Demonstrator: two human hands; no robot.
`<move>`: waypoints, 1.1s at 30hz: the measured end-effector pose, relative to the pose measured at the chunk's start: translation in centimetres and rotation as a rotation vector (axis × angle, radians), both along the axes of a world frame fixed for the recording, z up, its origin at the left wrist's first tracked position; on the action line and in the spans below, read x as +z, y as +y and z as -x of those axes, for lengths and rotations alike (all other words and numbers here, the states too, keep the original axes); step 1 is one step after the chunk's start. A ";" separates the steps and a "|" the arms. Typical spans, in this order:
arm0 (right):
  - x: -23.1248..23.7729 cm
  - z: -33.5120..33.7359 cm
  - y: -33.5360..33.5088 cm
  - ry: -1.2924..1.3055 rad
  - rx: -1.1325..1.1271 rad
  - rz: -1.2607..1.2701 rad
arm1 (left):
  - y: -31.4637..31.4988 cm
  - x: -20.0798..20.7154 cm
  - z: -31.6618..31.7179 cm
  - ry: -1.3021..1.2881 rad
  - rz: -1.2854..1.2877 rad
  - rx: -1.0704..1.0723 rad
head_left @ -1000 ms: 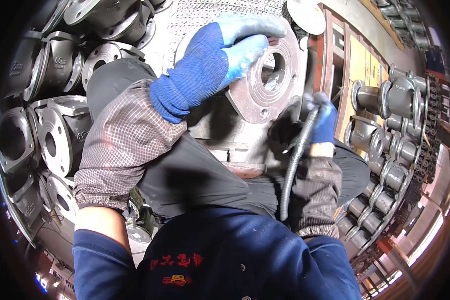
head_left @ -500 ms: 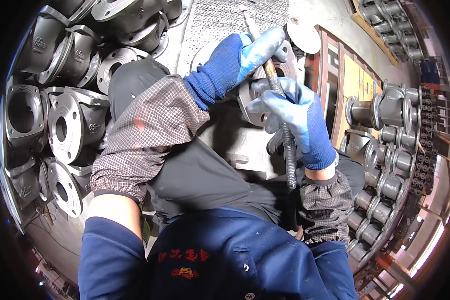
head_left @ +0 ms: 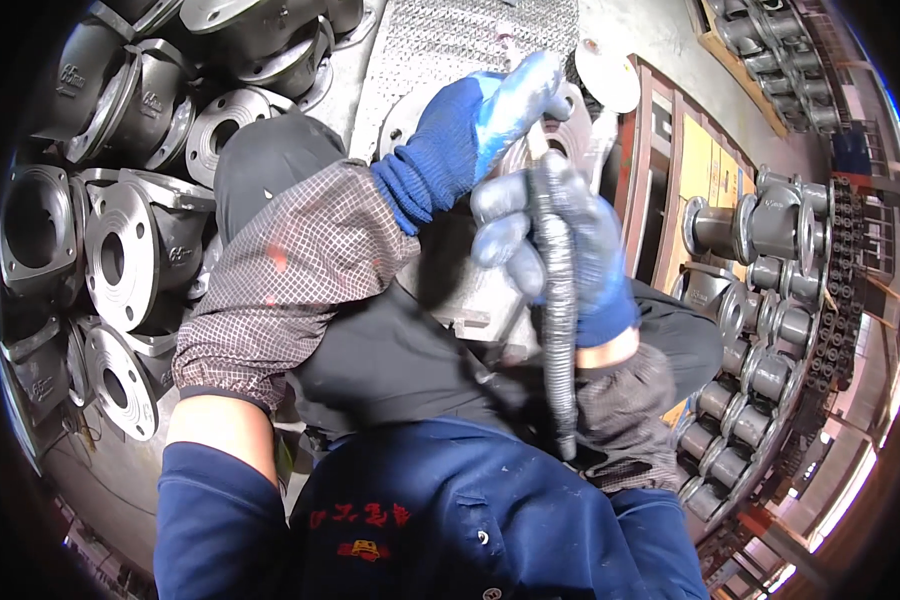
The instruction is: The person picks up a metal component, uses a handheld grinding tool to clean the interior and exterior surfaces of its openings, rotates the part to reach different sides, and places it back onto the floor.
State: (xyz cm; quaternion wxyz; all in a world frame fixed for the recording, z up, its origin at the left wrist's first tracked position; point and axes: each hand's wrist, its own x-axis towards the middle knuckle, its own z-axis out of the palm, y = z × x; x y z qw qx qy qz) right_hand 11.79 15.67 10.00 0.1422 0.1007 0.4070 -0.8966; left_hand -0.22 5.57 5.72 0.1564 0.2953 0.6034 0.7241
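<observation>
Blue knit with a paler palm coating covers the left hand [head_left: 510, 115], between 12 and 1 o'clock, its fingers closed around the upper shaft of a long rod [head_left: 557, 300]. Ribbed like a coil along its lower length, the rod slants from 12 o'clock down to 5 o'clock, over the navy shirt [head_left: 540, 520]. At 2 o'clock, the similarly gloved right hand [head_left: 582, 245] has partly curled fingers, the ribbed part lying across it; blur makes it impossible to tell whether that grip is closed. Beyond it, toward 1 o'clock, is a partly hidden flanged casting [head_left: 576, 122]. Dark grey fittings [head_left: 150, 275] crowd 9 to 11 o'clock; more pipe pieces [head_left: 780, 230] line 2 to 4 o'clock.
</observation>
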 end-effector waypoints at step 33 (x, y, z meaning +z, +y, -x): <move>10.0 -0.2 5.8 0.183 1.050 -2.243 | 2.7 0.0 -3.1 0.307 0.333 -0.025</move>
